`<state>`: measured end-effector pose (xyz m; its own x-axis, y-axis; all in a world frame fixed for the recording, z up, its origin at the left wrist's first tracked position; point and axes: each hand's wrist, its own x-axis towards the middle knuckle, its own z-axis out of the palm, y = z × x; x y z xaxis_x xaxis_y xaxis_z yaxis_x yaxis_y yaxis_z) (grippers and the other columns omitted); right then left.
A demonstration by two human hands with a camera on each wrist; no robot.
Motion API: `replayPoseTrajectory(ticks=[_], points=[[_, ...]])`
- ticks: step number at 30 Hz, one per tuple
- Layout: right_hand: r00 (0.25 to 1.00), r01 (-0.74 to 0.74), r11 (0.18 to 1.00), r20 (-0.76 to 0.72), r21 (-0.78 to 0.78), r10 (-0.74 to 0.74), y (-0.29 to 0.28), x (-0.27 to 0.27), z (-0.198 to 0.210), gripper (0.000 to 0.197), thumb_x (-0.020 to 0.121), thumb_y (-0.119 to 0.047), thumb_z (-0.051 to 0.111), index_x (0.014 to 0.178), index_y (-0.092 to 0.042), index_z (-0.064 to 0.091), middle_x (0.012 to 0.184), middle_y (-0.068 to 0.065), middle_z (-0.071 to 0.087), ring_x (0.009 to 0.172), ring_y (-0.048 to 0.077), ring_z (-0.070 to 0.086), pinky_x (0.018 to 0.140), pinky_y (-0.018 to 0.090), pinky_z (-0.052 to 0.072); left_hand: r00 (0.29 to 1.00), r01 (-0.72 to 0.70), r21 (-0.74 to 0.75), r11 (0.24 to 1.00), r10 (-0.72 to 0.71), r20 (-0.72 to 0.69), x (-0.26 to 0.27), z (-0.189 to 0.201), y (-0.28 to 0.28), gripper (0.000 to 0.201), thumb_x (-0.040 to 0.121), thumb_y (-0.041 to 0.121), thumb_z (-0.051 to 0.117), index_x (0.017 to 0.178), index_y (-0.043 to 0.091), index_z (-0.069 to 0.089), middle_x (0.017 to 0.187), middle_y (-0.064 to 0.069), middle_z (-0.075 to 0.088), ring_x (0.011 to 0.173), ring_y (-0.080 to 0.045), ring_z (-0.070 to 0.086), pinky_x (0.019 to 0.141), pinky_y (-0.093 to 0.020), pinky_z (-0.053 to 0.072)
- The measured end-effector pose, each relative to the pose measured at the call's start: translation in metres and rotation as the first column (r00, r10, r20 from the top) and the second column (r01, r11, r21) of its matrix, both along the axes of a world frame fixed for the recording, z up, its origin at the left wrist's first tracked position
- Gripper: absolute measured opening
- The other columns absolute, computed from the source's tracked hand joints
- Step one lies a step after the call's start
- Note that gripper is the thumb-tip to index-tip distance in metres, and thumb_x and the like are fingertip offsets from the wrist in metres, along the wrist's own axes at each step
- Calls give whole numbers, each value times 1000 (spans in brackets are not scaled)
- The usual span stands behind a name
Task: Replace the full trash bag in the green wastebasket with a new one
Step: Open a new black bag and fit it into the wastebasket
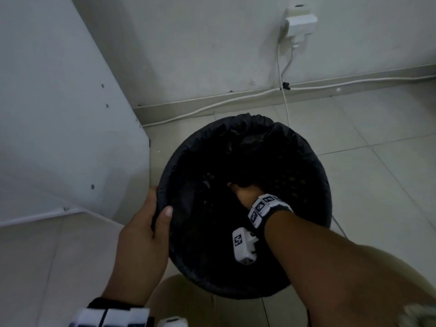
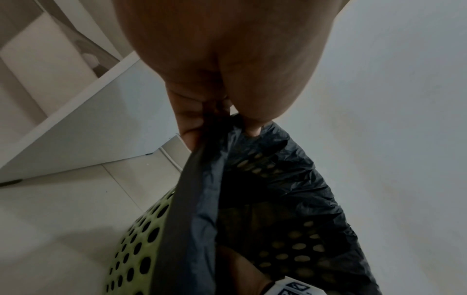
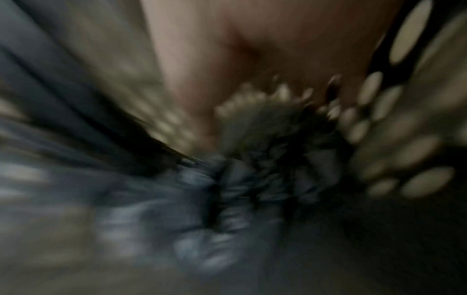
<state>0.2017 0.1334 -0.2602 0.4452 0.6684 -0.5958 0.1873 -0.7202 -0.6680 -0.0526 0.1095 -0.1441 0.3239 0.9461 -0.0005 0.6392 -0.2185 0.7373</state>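
Observation:
A black trash bag [image 1: 304, 149] lines the round wastebasket, its edge folded over the rim. The basket's green perforated wall [image 2: 141, 245] shows in the left wrist view below the bag [image 2: 290, 179]. My left hand [image 1: 151, 223] grips the bag-covered rim at the basket's left side, thumb inside and fingers outside. My right hand [image 1: 245, 192] reaches deep into the basket, its fingers buried in the black plastic at the bottom. The right wrist view is blurred; it shows crumpled bag [image 3: 227, 189] and lit wall holes, and the fingers are hidden.
The basket stands on a pale tiled floor [image 1: 368, 147] near a wall corner. A white cabinet side [image 1: 59, 114] rises at left. A wall socket with a plug [image 1: 299, 24] and white cables [image 1: 283, 76] run along the skirting behind the basket.

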Motion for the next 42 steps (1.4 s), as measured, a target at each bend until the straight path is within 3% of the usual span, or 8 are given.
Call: replayPoseTrajectory(ticks=[6, 10, 15, 19, 23, 27, 35, 42], points=[[994, -71, 997, -87, -7, 70, 10, 3, 14, 59, 91, -53, 58, 138, -17, 53, 136, 8, 59, 117, 28, 57, 90, 28, 41, 1000, 9, 18, 1000, -9, 1, 0, -3, 2, 39, 103, 42, 36, 142, 47, 41, 107, 21, 66, 91, 15, 58, 68, -3, 43], [999, -50, 997, 7, 64, 50, 0, 2, 56, 39, 93, -35, 61, 114, -4, 68, 115, 15, 70, 106, 31, 64, 98, 38, 50, 998, -16, -12, 1000, 17, 61, 3, -2, 9, 42, 103, 43, 35, 145, 46, 39, 123, 19, 65, 105, 4, 61, 84, -14, 48], [922, -185, 900, 387, 395, 19, -54, 14, 143, 24, 88, -37, 68, 104, -19, 70, 94, -8, 69, 88, 8, 64, 86, 24, 48, 991, -45, -11, 999, 46, 124, 3, -6, 23, 37, 105, 39, 36, 140, 37, 47, 120, 14, 66, 106, -7, 63, 80, -27, 49], [811, -117, 841, 540, 528, -226, -96, 35, 168, 36, 88, -37, 66, 118, -18, 59, 111, -5, 59, 101, 8, 54, 86, 23, 39, 982, -121, -39, 992, 125, 140, 3, -14, 33, 35, 106, 39, 35, 135, 32, 52, 112, 7, 67, 98, -15, 63, 73, -31, 46], [953, 66, 970, 274, 235, -131, -110, 37, 145, 64, 89, -46, 65, 139, -11, 44, 116, 7, 63, 98, 20, 62, 83, 32, 44, 963, -235, -39, 971, 238, 125, 6, -17, 35, 34, 106, 38, 36, 131, 27, 57, 109, 1, 68, 95, -21, 61, 75, -33, 42], [965, 227, 915, -206, 334, -165, -108, 22, 118, 50, 91, -27, 68, 136, -17, 48, 91, 8, 76, 72, 26, 73, 62, 36, 55, 945, -291, -63, 955, 297, 136, 4, -19, 35, 37, 105, 40, 40, 132, 25, 60, 116, -6, 70, 103, -28, 63, 82, -38, 46], [942, 301, 849, -275, 434, -193, -82, 16, 100, 33, 96, -13, 60, 129, -12, 59, 88, 17, 74, 65, 31, 71, 55, 33, 56, 733, -264, -424, 866, 466, 495, 0, -20, 13, 32, 101, 15, 54, 132, 16, 58, 120, -8, 71, 103, -24, 71, 69, -28, 61], [914, 358, 837, -340, 415, -222, -84, 19, 99, 35, 95, -16, 62, 130, -18, 58, 91, 15, 74, 70, 31, 73, 56, 33, 56, 759, -224, -390, 893, 410, 505, -2, -18, -1, 39, 96, -5, 56, 133, 9, 55, 111, -9, 72, 98, -23, 70, 65, -23, 60]])
